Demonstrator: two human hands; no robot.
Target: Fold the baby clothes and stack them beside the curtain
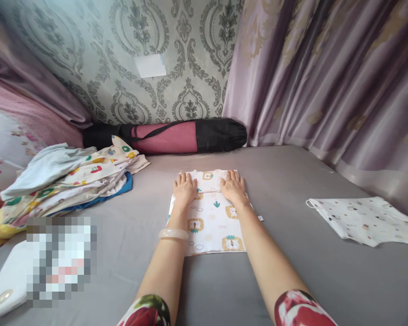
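Observation:
A white cloth garment [211,222] printed with lion faces and small green plants lies flat in front of me. Its far end is folded over toward me as a band. My left hand [185,186] rests palm down on the left end of that band, fingers stretched away from me. On the right end, my right hand [234,184] lies flat in the same way. Neither hand grips the fabric. A small tag sticks out at the garment's right edge. Part of both side edges is hidden under my forearms.
A heap of clothes [71,174] sits at the left, with a white object [12,276] and a blurred-out patch nearer me. At the right lies a white patterned garment [363,219]. A pink and black rolled bag [166,137] lies along the wall on the grey sheet [282,181].

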